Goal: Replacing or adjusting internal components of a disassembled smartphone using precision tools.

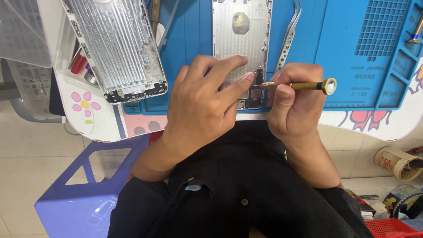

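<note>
bright, even daylight-type light from above, no hard shadows; soft shade under the hands on the blue mat (335,53). mild glare on the silver phone shell (115,46) at top left & on the pale floor tiles (26,141). wide-angle bend at the edges. focus sharp in centre, slightly soft twd corners.

— What's under me here?

— Pale floor tiles (31,145) in even light. On my left, a lilac-blue plastic stool (83,194), near the edge of the white table (88,119) with its painted flower.

— And far left?

— A grey mesh basket (31,88) beside the table.

— To my right?

— Tape rolls (396,163) on the floor, and a red crate (392,228) nearest the corner.
</note>
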